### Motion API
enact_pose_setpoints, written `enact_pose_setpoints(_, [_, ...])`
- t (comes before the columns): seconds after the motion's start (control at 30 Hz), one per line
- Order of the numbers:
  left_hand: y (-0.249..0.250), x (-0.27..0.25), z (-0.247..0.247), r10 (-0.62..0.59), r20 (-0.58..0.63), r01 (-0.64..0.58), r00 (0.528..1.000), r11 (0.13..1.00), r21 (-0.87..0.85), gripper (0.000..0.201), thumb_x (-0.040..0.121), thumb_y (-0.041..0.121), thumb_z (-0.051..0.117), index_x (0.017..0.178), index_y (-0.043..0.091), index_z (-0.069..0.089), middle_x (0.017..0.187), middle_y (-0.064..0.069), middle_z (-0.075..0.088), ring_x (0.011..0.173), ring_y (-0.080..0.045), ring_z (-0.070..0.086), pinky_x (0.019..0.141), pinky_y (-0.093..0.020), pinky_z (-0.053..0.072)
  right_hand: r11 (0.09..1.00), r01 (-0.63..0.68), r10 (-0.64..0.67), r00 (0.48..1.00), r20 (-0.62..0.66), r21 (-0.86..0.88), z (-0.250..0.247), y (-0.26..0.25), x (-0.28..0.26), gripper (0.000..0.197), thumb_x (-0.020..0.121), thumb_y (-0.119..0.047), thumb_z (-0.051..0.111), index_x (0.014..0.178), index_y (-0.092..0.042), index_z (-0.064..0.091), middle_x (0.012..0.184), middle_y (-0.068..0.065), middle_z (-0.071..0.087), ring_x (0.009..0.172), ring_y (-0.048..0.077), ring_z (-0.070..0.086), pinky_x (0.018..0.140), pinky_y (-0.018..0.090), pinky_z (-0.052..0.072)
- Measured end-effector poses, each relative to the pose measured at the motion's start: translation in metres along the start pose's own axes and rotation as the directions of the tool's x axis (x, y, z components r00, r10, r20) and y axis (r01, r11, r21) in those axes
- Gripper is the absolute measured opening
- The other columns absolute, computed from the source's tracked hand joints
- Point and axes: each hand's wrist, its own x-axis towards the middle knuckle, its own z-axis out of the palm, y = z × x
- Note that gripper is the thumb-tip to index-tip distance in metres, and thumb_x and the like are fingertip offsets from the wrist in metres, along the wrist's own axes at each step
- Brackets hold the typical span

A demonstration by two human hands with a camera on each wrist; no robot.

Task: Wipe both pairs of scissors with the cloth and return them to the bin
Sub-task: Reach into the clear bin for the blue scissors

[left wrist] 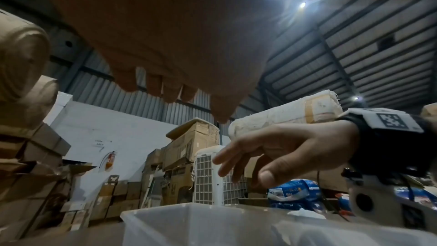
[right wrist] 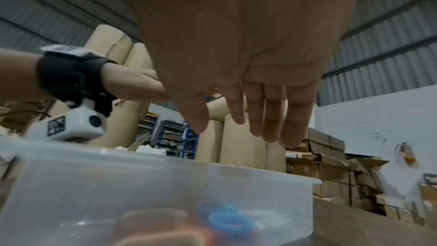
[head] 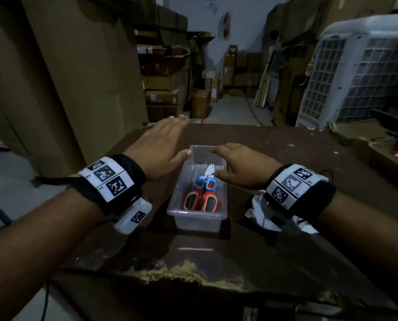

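A clear plastic bin (head: pixel 195 222) stands mid-table. Inside lie red-handled scissors (head: pixel 200 201) and, just beyond them, small blue-handled scissors (head: pixel 206 181). My left hand (head: pixel 170 140) is flat with straight fingers to the left of the bin, thumb tip by its far left corner, holding nothing. Over the bin's right rim hovers my right hand (head: pixel 230 162), fingers relaxed and empty. The white cloth (head: pixel 260 214) lies crumpled on the table under my right wrist. Through the bin wall (right wrist: pixel 141 184) the right wrist view shows the blue handles (right wrist: pixel 224 216) and red handles (right wrist: pixel 153 231), blurred.
The brown wooden table (head: pixel 297 158) is worn, with a chipped front edge (head: pixel 181 272). Tall cardboard rolls (head: pixel 66 77) stand at the left, a white air cooler (head: pixel 360 72) at the right, and stacked boxes (head: pixel 161 89) behind.
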Motion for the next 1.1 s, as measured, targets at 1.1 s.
enact_pose_setpoints(1.1, [0.013,-0.042,0.039,-0.112,0.163,0.14,0.98,0.975,-0.173,0.061,0.102,0.034,0.049,0.157,0.021,0.024,0.156,-0.004,0.041,0.137,-0.022,0.038,0.11,-0.037,0.037,0.898,0.02,0.088,0.97,0.225,-0.44,0.034,-0.034,0.051,0.028,0.08,-0.031,0.079,0.102,-0.016,0.071,0.102,0.008,0.07,0.088,0.028,0.065,0.069,0.031,0.047])
